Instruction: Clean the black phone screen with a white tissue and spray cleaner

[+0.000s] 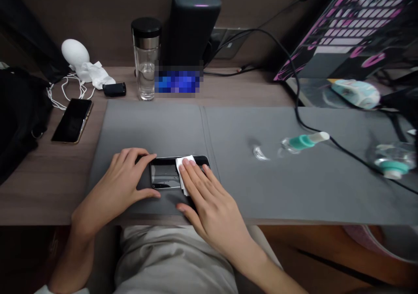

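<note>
A smartphone (166, 173) lies face up on the grey desk mat, streaks showing on its screen. Around its left end, my left hand (122, 178) has the thumb and forefinger at opposite long edges, steadying it. My right hand (210, 200) lies flat, its stretched fingertips pressing a folded white tissue (182, 178) onto the screen. The thumb of that hand stays apart, off the phone. The phone's right part is largely covered by the tissue and fingers.
Right of the phone, a clear bottle with a teal collar (302, 142) lies beside a clear cap (260, 153). A black cable (297, 93) crosses the mat (241, 198). Behind stand a glass flask (146, 67) and a dark speaker-like box (194, 28). A second phone (72, 120) lies left.
</note>
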A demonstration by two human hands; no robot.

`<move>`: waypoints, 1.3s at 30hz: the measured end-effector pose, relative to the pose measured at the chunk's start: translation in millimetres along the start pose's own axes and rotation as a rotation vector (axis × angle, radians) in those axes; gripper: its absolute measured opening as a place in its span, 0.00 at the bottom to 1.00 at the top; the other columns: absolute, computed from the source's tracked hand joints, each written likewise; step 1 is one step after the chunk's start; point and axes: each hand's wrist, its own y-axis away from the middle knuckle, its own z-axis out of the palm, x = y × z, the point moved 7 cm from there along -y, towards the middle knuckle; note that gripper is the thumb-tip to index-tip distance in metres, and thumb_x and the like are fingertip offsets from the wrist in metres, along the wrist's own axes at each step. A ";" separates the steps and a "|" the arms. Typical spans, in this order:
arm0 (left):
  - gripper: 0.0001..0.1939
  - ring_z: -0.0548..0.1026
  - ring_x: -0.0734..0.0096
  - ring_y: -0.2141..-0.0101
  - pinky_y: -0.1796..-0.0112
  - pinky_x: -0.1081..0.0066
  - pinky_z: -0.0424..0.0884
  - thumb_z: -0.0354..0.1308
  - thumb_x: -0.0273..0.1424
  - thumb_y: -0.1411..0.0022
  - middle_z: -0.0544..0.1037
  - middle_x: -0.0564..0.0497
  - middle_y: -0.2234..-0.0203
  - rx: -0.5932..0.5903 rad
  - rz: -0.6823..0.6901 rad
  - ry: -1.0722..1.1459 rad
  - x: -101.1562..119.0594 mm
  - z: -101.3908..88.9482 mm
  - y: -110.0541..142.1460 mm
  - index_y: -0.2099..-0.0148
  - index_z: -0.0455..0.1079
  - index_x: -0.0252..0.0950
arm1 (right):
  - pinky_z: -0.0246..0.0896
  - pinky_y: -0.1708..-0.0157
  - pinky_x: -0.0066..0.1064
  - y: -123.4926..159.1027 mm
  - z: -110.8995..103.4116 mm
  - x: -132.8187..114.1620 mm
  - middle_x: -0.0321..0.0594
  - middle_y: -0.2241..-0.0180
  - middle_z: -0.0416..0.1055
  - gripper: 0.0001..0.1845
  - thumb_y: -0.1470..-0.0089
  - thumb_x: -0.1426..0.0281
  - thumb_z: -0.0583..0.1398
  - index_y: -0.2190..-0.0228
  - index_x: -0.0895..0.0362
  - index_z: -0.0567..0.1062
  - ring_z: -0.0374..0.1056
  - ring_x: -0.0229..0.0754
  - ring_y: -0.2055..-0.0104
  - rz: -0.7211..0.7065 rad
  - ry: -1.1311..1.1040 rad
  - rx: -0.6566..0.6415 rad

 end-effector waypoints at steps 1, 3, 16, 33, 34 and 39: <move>0.41 0.68 0.48 0.39 0.40 0.50 0.69 0.66 0.55 0.35 0.70 0.40 0.38 -0.003 0.001 0.000 -0.2 0.3 -0.8 0.29 0.62 0.40 | 0.60 0.28 0.55 -1.0 -0.2 -1.9 0.57 0.27 0.57 0.42 0.27 0.59 0.55 0.25 0.70 0.45 0.52 0.55 0.23 0.002 -0.003 0.002; 0.41 0.67 0.48 0.38 0.40 0.49 0.69 0.67 0.55 0.35 0.70 0.40 0.38 -0.014 0.003 0.008 -1.7 0.7 -0.8 0.29 0.63 0.41 | 0.60 0.27 0.56 -4.4 -0.1 -7.2 0.58 0.27 0.57 0.44 0.27 0.60 0.55 0.25 0.70 0.43 0.51 0.56 0.23 0.002 -0.016 0.006; 0.48 0.65 0.50 0.29 0.32 0.53 0.66 0.63 0.61 0.35 0.65 0.47 0.27 -0.182 -0.128 0.284 -34.4 -16.3 15.3 0.22 0.54 0.49 | 0.50 0.23 0.50 -45.1 15.1 -32.0 0.59 0.26 0.54 0.39 0.27 0.55 0.54 0.30 0.73 0.60 0.50 0.54 0.22 -0.022 -0.152 -0.025; 0.36 0.78 0.57 0.42 0.39 0.55 0.71 0.41 0.58 0.22 0.82 0.46 0.44 0.070 -0.127 0.362 -20.9 -36.3 3.7 0.27 0.66 0.43 | 0.54 0.24 0.48 -15.8 5.7 -48.6 0.58 0.27 0.57 0.40 0.28 0.54 0.57 0.31 0.74 0.62 0.51 0.55 0.23 -0.128 -0.144 -0.018; 0.36 0.78 0.57 0.43 0.39 0.55 0.71 0.40 0.58 0.22 0.82 0.46 0.44 0.075 -0.124 0.358 -20.5 -36.0 3.4 0.27 0.66 0.42 | 0.54 0.24 0.49 -16.4 6.4 -47.8 0.58 0.27 0.56 0.40 0.28 0.55 0.57 0.30 0.73 0.61 0.50 0.55 0.22 -0.117 -0.137 -0.018; 0.36 0.77 0.58 0.43 0.39 0.56 0.70 0.40 0.58 0.22 0.82 0.45 0.44 0.074 -0.126 0.356 -21.8 -33.1 2.3 0.29 0.68 0.40 | 0.55 0.25 0.49 -32.1 11.5 -35.1 0.57 0.28 0.59 0.37 0.27 0.58 0.56 0.29 0.71 0.60 0.55 0.54 0.24 -0.022 -0.090 -0.017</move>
